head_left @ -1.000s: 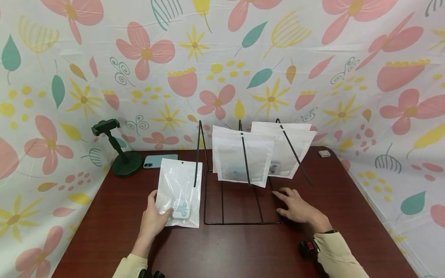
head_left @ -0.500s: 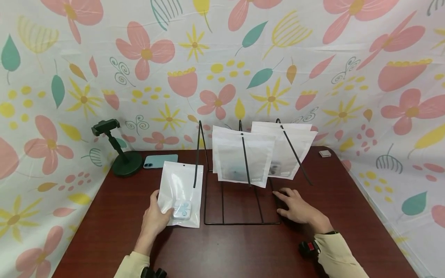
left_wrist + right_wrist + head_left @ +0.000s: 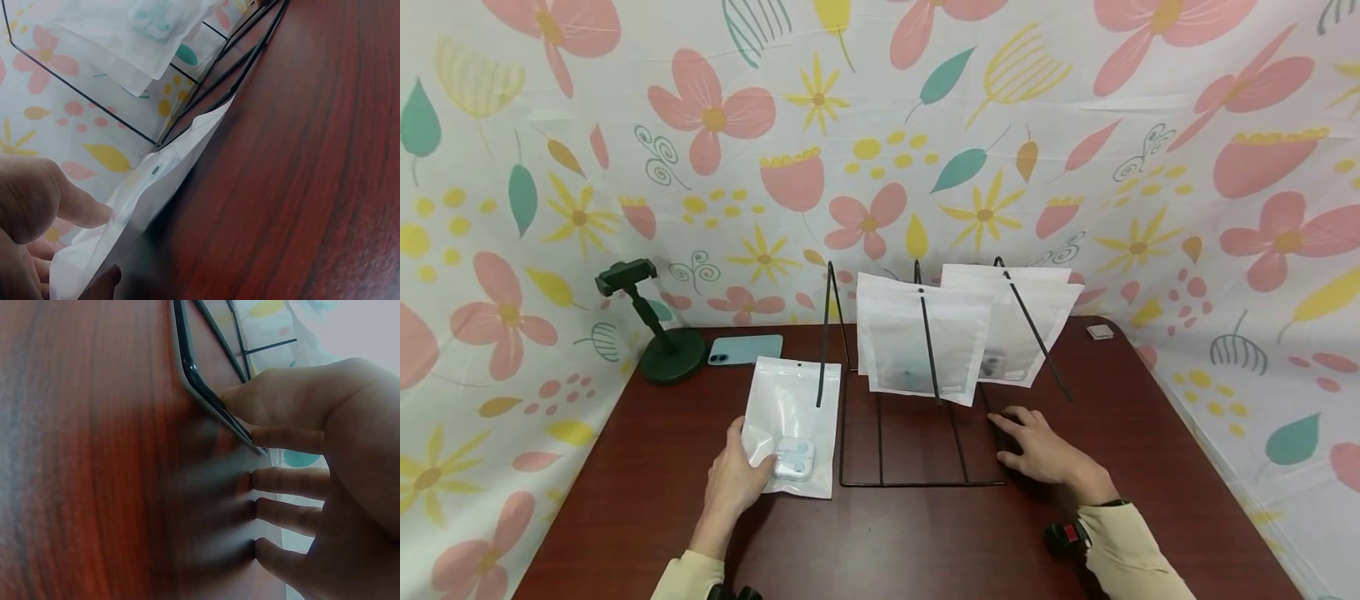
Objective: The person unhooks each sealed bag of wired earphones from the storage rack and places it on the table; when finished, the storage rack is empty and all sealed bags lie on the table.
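My left hand (image 3: 733, 479) grips the left edge of a white plastic pouch (image 3: 793, 396), thumb on the front and fingers behind. Wired earphones in a clear case (image 3: 795, 458) show through its lower part. The pouch leans back, its punched hole at the top, close to the left prong of a black wire display rack (image 3: 925, 483). My right hand (image 3: 1045, 450) rests at the right side of the rack's base. In the right wrist view, the thumb (image 3: 269, 394) touches the base wire and the other fingers, nearly straight, have their tips on the table.
White pouches (image 3: 928, 333) hang on the rack's middle prong, and more pouches (image 3: 1045, 325) on its right prong. Behind the held pouch lies a light blue phone (image 3: 745, 349), beside a dark green phone stand (image 3: 673, 354). A small white square (image 3: 1100, 332) lies at the back right.
My left hand has shifted slightly to the right with the pouch, and the pouch's top has come down a little. The right hand has stayed in place.
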The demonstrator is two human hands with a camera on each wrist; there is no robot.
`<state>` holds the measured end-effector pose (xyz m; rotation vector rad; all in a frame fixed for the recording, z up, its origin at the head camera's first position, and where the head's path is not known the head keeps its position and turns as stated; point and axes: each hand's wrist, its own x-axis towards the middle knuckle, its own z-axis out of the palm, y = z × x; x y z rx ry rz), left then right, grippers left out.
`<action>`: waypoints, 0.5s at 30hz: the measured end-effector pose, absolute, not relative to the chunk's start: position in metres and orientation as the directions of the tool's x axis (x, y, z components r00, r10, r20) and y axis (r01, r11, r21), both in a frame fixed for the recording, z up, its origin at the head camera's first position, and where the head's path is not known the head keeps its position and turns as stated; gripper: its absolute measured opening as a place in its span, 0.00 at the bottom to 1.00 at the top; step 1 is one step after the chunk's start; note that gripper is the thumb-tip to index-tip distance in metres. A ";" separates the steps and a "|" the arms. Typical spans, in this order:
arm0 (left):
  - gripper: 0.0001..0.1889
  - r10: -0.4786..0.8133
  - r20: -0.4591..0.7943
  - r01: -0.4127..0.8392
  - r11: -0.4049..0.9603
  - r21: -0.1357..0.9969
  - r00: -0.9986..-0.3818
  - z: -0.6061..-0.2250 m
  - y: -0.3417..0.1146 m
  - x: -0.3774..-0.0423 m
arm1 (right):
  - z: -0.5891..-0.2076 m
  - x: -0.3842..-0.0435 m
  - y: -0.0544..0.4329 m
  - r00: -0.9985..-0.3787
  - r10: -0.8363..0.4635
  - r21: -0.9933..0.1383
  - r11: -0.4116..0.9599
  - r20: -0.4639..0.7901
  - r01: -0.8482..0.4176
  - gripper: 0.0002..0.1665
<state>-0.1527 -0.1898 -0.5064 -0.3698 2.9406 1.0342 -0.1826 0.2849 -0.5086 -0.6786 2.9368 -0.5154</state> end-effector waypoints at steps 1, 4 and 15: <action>0.44 -0.221 -0.082 -0.224 0.757 0.613 -0.972 -0.506 -0.190 -0.152 | -0.508 -0.183 0.285 -0.899 -0.439 -0.344 0.844 -0.005 -0.410 0.34; 0.44 -0.225 -0.083 -0.229 0.764 0.603 -0.971 -0.504 -0.189 -0.151 | -0.507 -0.183 0.284 -0.899 -0.438 -0.347 0.844 -0.011 -0.408 0.34; 0.44 -0.225 -0.094 -0.237 0.778 0.582 -0.970 -0.508 -0.190 -0.147 | -0.508 -0.182 0.285 -0.899 -0.437 -0.344 0.845 -0.004 -0.409 0.34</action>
